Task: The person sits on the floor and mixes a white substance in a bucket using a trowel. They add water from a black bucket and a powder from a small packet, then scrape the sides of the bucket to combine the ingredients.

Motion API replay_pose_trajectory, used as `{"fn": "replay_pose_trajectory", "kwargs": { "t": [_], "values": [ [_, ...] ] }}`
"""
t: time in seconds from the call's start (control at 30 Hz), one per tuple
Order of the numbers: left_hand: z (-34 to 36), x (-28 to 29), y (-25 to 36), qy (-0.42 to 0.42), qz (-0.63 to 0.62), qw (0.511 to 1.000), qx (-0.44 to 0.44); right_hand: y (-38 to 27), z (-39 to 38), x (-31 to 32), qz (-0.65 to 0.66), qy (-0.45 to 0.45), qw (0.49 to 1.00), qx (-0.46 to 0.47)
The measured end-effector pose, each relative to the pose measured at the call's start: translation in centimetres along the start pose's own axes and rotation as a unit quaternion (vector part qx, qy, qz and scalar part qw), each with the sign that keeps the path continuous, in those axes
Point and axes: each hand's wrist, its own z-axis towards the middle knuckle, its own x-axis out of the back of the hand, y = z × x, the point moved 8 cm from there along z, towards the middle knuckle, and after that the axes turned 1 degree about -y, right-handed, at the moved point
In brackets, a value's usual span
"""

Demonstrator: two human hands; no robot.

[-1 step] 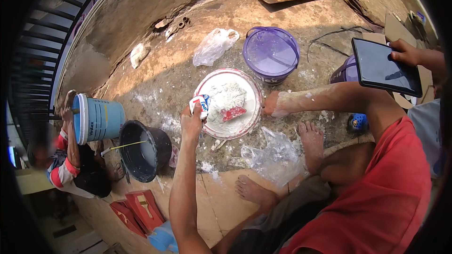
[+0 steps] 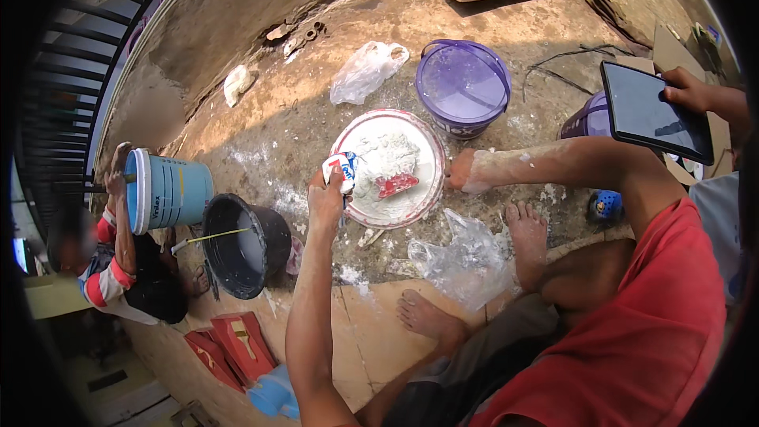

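A round white basin (image 2: 341,140) with a red-marked rim stands on the ground before me, with white powdery paste (image 2: 391,150) heaped in it. On the paste lies a red flat-edged piece (image 2: 395,185), smeared white. Over the basin's left side my left hand (image 2: 325,199) is closed around a small white packet (image 2: 341,166) with red and blue print. At the right side, my right hand (image 2: 460,171), whitened at the wrist, is closed on the basin's rim; its fingertips are partly hidden.
A lidded purple bucket (image 2: 462,83) and plastic bags (image 2: 369,73) stand around the basin. Left are a black bucket (image 2: 273,241) with a stick and a light-blue bucket (image 2: 183,194) held by another person. A co-worker's hand (image 2: 688,91) holds a tablet (image 2: 652,111) at right.
The whole view has shifted slightly, so things sit a little further right and higher. Both my hands keep their holds.
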Motion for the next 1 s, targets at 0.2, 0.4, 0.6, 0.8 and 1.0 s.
{"fn": "replay_pose_trajectory", "kwargs": {
  "t": [0.2, 0.4, 0.6, 0.8, 1.0],
  "values": [
    [0.3, 0.6, 1.5, 0.085, 0.151, 0.983, 0.058, 0.5, 0.3, -0.6, 0.001, 0.001, 1.0, 0.014],
    [-0.3, -0.2, 4.3, 0.114, 0.327, 0.938, 0.031, 0.2, 0.5, 0.3, 0.009, -0.009, 1.0, 0.004],
    [0.2, -0.4, 4.2, 0.092, 0.335, 0.937, 0.029, 0.4, 0.4, -0.1, 0.012, -0.006, 1.0, 0.002],
    [0.2, -1.9, 4.6, 0.104, 0.369, 0.923, -0.018, 0.5, -1.1, -0.3, 0.013, -0.05, 0.999, -0.001],
    [0.8, -0.3, 1.6, 0.071, 0.271, 0.959, 0.042, -0.2, 0.0, 1.3, 0.003, -0.052, 0.998, 0.028]
  ]
}}
